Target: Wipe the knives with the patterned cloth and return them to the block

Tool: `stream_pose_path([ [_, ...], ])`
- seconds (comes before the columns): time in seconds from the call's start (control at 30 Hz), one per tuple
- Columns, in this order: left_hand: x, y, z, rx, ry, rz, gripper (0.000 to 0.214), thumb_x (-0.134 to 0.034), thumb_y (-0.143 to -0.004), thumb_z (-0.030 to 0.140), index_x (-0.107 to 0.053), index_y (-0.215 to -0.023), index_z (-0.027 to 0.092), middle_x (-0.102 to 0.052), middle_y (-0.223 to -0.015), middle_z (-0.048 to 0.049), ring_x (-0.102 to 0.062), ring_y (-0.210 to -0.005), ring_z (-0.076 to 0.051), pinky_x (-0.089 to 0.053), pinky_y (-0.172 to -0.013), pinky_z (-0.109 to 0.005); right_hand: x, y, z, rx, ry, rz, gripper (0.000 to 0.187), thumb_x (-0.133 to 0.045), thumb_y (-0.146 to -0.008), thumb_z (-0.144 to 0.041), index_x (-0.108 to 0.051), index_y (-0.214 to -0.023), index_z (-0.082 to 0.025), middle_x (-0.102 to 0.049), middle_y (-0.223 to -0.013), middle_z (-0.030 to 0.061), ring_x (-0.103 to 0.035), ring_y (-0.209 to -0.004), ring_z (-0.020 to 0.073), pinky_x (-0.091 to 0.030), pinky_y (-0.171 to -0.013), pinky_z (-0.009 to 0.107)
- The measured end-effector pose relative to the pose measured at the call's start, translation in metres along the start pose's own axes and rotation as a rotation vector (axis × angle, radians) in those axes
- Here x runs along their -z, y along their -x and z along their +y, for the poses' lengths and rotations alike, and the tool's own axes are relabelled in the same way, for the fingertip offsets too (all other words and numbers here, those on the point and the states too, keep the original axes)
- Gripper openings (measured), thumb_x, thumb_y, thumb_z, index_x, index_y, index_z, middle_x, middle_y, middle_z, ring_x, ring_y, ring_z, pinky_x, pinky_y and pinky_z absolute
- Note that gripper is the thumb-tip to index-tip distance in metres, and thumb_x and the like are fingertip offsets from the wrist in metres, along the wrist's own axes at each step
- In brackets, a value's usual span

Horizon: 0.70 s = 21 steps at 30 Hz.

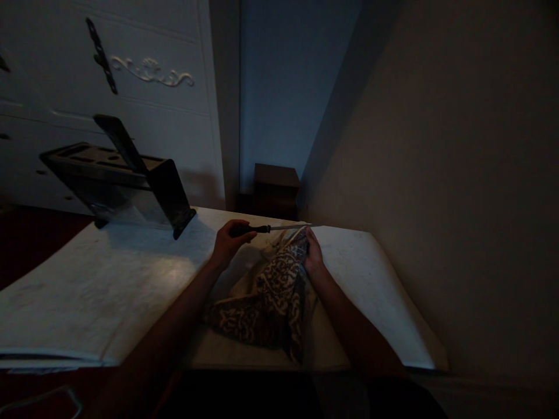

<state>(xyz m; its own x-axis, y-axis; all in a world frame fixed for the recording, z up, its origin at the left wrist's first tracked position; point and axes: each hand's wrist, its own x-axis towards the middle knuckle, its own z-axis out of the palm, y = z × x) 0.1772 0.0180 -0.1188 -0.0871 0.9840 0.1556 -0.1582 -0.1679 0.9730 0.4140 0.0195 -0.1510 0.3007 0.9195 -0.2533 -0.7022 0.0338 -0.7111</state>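
My left hand [230, 241] is closed round the black handle of what looks like a sharpening steel [288, 227], held level with its thin metal rod pointing right. My right hand [313, 253] grips a brown and cream patterned cloth [279, 279], pinching its upper end at the rod near the far tip. The rest of the cloth hangs and spreads down over the table toward me. Dim light hides the exact finger contact and the fine shape of the tip.
A slotted knife block [131, 186] with dark ends and a raised black handle stands at the left of the white-covered table [87, 291]. Behind are a white cabinet [174, 116] and a small brown box [276, 176]. A wall [437, 174] rises along the right.
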Motion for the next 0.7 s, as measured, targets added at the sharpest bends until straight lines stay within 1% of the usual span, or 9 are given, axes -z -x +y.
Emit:
stream_pose_path([
  [0.13,-0.005,-0.001,0.004,0.149,0.33,0.037,0.051,-0.089,-0.046,0.021,-0.067,-0.092,0.013,-0.065,-0.076,-0.0015,-0.06,-0.063,-0.011,-0.052,-0.062,-0.025,-0.002,0.002,0.0,0.001,-0.003,-0.032,0.023,-0.076,-0.068,-0.027,-0.063,-0.087,-0.02,-0.07,-0.078,-0.0032,-0.064,-0.067,0.0138,-0.056,-0.068,0.028],
  [0.23,-0.005,-0.001,0.008,0.235,0.535,0.029,0.051,-0.088,-0.046,0.015,-0.069,-0.094,0.013,-0.064,-0.079,-0.0008,-0.06,-0.068,-0.009,-0.052,-0.064,-0.021,-0.001,0.0,0.002,0.008,0.003,-0.013,0.023,-0.075,-0.069,-0.027,-0.063,-0.087,-0.021,-0.07,-0.077,-0.004,-0.064,-0.067,0.0132,-0.056,-0.07,0.028],
  [0.3,-0.002,-0.003,0.008,0.259,0.613,0.023,0.048,-0.086,-0.051,0.014,-0.07,-0.096,0.014,-0.062,-0.078,0.0001,-0.058,-0.067,-0.006,-0.051,-0.064,-0.018,0.001,-0.001,0.002,0.021,0.011,-0.007,0.025,-0.074,-0.07,-0.028,-0.063,-0.091,-0.021,-0.071,-0.08,-0.004,-0.065,-0.071,0.0131,-0.056,-0.071,0.028],
  [0.37,0.002,-0.005,0.007,0.247,0.651,0.023,0.042,-0.084,-0.057,0.015,-0.069,-0.096,0.014,-0.06,-0.076,0.001,-0.056,-0.066,-0.005,-0.051,-0.065,-0.017,0.002,-0.002,0.003,0.034,0.015,-0.004,0.025,-0.074,-0.071,-0.028,-0.062,-0.092,-0.021,-0.071,-0.081,-0.0043,-0.066,-0.071,0.0128,-0.056,-0.071,0.027],
  [0.43,0.008,-0.007,0.005,0.219,0.648,0.024,0.035,-0.082,-0.064,0.019,-0.068,-0.097,0.016,-0.06,-0.078,0.001,-0.057,-0.067,-0.005,-0.052,-0.068,-0.018,0.002,-0.002,0.003,0.051,0.007,-0.002,0.025,-0.075,-0.07,-0.027,-0.062,-0.09,-0.021,-0.07,-0.079,-0.0048,-0.065,-0.068,0.0122,-0.056,-0.069,0.026],
  [0.53,0.014,-0.01,0.003,0.193,0.64,0.035,0.031,-0.08,-0.071,0.028,-0.064,-0.095,0.02,-0.064,-0.087,-0.0003,-0.062,-0.079,-0.009,-0.054,-0.078,-0.025,0.0,0.0,0.002,0.08,-0.002,-0.02,0.025,-0.076,-0.069,-0.026,-0.062,-0.089,-0.02,-0.07,-0.077,-0.0047,-0.064,-0.066,0.0113,-0.055,-0.067,0.024],
  [0.63,0.015,-0.009,0.006,0.141,0.684,-0.016,0.031,-0.079,-0.073,0.037,-0.061,-0.093,0.021,-0.066,-0.099,-0.0014,-0.063,-0.101,-0.017,-0.052,-0.094,-0.039,-0.001,0.001,0.002,0.1,0.037,-0.035,0.025,-0.075,-0.071,-0.028,-0.061,-0.09,-0.021,-0.07,-0.077,-0.005,-0.065,-0.066,0.011,-0.056,-0.067,0.024],
  [0.7,0.015,-0.008,0.01,0.102,0.686,-0.044,0.033,-0.078,-0.074,0.041,-0.059,-0.091,0.021,-0.067,-0.104,-0.0023,-0.061,-0.11,-0.02,-0.049,-0.099,-0.046,-0.001,0.001,0.003,0.106,0.057,-0.023,0.026,-0.076,-0.071,-0.029,-0.06,-0.09,-0.021,-0.069,-0.076,-0.0058,-0.064,-0.065,0.0107,-0.056,-0.066,0.024],
])
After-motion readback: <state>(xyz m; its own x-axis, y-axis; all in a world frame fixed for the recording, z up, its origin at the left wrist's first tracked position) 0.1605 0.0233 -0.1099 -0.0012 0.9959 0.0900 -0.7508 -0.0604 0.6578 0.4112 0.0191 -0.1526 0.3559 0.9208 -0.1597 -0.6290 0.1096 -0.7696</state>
